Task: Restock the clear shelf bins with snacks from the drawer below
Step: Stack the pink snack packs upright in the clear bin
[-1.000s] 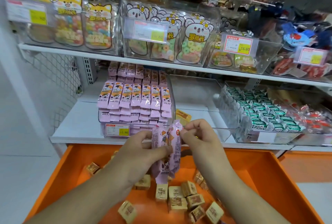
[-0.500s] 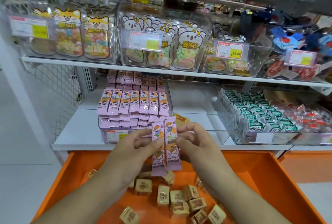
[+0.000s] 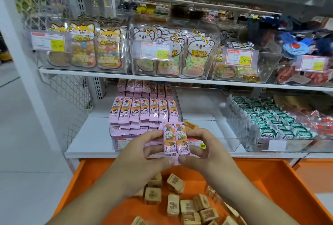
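Two pink snack packets [image 3: 176,139] stand upright side by side, pinched between my left hand [image 3: 144,154] and my right hand [image 3: 203,149]. They hang just above the open orange drawer [image 3: 270,179] and in front of the clear bin of matching pink packets [image 3: 144,111] on the lower shelf. That bin is stacked with several rows. A nearly bare clear bin [image 3: 203,109] sits to its right, with one tan packet [image 3: 191,125] at its front left corner.
Tan cube-shaped snacks [image 3: 187,205] lie loose in the drawer. Green-and-white packets [image 3: 266,120] fill the clear bin at the right. The upper shelf [image 3: 126,76] carries bins of animal-shaped candy bags with price tags. A white post and mesh panel stand at left.
Both hands have lifted the pink packets up toward the shelf edge and squared them side by side, upright and facing me; a second ago they were bunched and tilted lower over the drawer.
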`<state>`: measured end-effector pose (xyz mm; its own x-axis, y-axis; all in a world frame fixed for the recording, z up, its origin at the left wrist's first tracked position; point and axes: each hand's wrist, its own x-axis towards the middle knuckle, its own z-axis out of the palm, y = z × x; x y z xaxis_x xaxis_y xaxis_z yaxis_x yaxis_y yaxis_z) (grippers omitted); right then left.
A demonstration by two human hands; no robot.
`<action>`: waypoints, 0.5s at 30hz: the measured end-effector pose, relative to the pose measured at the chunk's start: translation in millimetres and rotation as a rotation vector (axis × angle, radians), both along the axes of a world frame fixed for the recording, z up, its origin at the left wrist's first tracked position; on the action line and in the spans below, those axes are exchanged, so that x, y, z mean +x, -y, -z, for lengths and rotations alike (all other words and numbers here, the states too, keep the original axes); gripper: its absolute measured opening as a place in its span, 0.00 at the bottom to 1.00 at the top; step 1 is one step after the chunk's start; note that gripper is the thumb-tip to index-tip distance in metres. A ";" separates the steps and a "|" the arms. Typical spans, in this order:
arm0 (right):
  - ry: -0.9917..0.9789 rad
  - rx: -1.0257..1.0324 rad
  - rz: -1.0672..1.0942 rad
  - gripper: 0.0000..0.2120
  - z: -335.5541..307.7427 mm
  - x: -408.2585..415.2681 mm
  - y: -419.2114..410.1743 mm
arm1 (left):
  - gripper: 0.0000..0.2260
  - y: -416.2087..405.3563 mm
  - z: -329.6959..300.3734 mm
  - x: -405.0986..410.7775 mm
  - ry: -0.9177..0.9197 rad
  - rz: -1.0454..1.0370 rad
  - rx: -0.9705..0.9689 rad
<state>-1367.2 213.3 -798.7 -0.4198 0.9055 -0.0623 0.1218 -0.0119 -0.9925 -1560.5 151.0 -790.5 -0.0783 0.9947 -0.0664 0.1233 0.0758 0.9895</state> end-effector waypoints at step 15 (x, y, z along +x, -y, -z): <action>0.095 0.245 0.098 0.16 5.0 -24.9 -11.7 | 0.28 -10.3 -5.1 -30.3 -0.483 -0.028 0.208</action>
<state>-1392.1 225.0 -803.7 -0.3327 0.9343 0.1283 0.2245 0.2106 -0.9514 -1590.8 161.3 -785.4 -0.0780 0.9802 0.1821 0.5700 -0.1060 0.8148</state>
